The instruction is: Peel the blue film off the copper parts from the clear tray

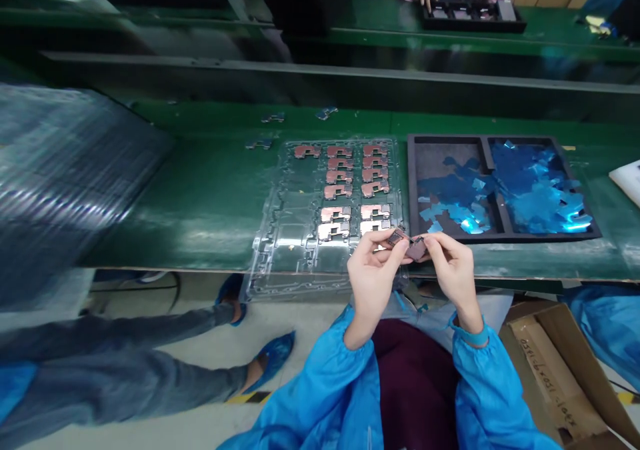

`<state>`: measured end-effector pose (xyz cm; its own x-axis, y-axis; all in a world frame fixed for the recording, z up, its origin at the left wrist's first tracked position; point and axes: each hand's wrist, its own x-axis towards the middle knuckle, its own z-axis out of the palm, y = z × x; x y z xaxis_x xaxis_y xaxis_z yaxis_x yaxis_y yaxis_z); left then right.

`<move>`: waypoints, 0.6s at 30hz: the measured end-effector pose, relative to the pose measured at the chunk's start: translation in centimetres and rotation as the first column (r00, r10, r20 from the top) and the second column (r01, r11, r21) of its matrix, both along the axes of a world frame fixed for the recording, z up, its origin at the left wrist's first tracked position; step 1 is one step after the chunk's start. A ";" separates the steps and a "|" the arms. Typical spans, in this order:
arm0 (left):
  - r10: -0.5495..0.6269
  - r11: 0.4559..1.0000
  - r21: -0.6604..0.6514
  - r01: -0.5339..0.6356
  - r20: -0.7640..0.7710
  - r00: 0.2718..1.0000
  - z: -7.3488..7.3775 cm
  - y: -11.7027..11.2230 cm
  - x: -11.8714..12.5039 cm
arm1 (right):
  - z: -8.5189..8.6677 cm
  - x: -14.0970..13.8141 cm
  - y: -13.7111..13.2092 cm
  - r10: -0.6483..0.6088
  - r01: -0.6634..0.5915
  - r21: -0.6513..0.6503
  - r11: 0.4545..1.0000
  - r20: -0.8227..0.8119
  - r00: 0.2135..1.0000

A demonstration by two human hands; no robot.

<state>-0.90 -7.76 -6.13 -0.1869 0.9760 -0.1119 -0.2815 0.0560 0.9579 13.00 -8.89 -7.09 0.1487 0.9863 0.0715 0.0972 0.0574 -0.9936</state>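
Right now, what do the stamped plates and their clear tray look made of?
The stamped plates look like copper or copper-plated metal: pinkish, with mirror-like glare on their faces, though the alloy can't be told. The clear tray looks like thin thermoformed plastic: see-through, with moulded pockets and glossy highlights.

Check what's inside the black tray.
Shiny blue film scraps fill the right compartment of the black tray and partly cover the left, where a grey floor shows. The right compartment's floor is hidden.

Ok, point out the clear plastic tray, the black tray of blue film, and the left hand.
Clear plastic tray (285,250), head view, bare lower-left part.
Black tray (411,190), head view, left rim.
Left hand (373,280), head view, middle of the hand.
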 end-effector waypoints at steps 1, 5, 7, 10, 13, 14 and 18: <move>0.002 1.000 0.000 -0.002 0.009 1.000 0.0 0.0 0.0 | 0.0 0.0 0.0 0.001 -0.001 0.001 1.000 0.019 1.000; -0.002 1.000 -0.004 0.002 0.025 1.000 0.0 0.1 -0.3 | -0.2 -0.1 -0.2 -0.006 0.006 0.001 1.000 0.038 0.999; -0.029 0.999 -0.015 0.030 0.040 0.999 -0.1 -0.1 -0.4 | -0.3 0.0 -0.2 0.001 -0.001 -0.004 1.000 0.014 1.000; -0.061 0.998 -0.030 0.063 0.064 0.996 0.1 -0.6 -1.0 | -0.4 -0.1 -0.2 0.012 -0.012 0.011 1.000 -0.002 1.000; -0.060 0.998 -0.026 0.060 -0.005 0.998 0.9 -0.9 -2.5 | -0.3 -0.4 -0.4 0.046 -0.047 0.037 0.998 0.034 0.998; -0.050 0.999 -0.013 0.049 -0.068 0.996 1.4 -0.8 -3.5 | -0.2 -0.5 -0.6 0.066 -0.068 0.046 0.997 0.039 0.997; -0.041 0.993 0.084 0.084 -0.422 0.906 3.1 0.8 -9.2 | 0.3 -0.3 -1.1 0.062 -0.060 0.083 0.995 -0.014 0.998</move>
<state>-10.05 -6.99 -3.03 -0.1333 0.9892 0.0602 0.1476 -0.0403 0.9882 12.69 -9.98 -6.81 0.0902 0.9844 0.1511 0.0747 0.1446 -0.9867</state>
